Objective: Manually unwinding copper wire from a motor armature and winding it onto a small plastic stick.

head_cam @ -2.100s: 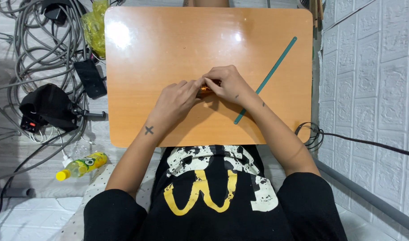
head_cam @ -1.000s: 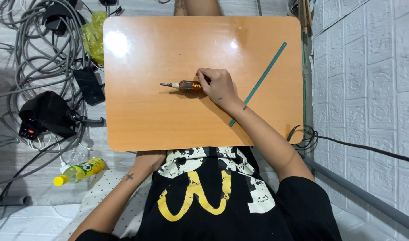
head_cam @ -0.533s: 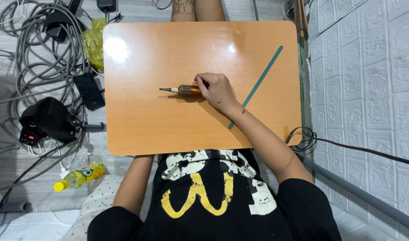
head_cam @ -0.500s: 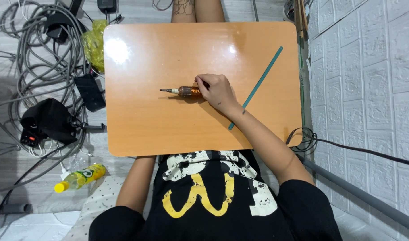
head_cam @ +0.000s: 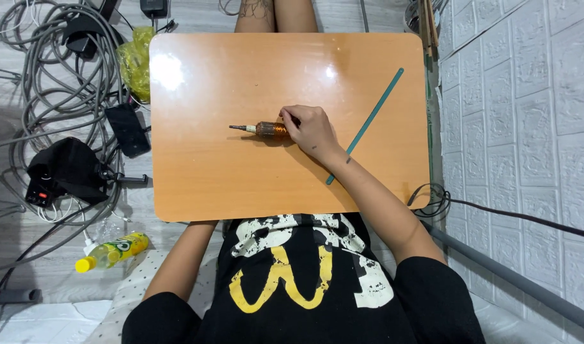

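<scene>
Grey plank flooring surrounds a low orange table (head_cam: 196,185) with rounded corners and a glossy, wood-grained top that reflects a bright patch of light near its far left corner. Compared with two seconds ago, when both hands met over the small motor rotor (head_cam: 261,129) at the table centre, the left hand has withdrawn below the near table edge and is now out of sight; only the left forearm shows beside the lap. The right hand (head_cam: 310,129) remains on the table, fingers curled and gripping the right end of the rotor, which lies flat on its side. One-handed contact indicates that the two-handed handling has ended and the part is merely steadied. The rotor has a copper-coloured wound body, a pale collar and a thin dark shaft pointing left. A long, thin, flat teal strip (head_cam: 368,121) lies diagonally on the table, passing under the right wrist. On the floor to the left lie coiled grey cables (head_cam: 50,83), a black device (head_cam: 65,169), a dark phone (head_cam: 129,129), a crumpled yellow-green bag (head_cam: 135,58) and a yellow-capped plastic bottle (head_cam: 113,251). White embossed brick-pattern panels (head_cam: 534,108) cover the wall at right.
</scene>
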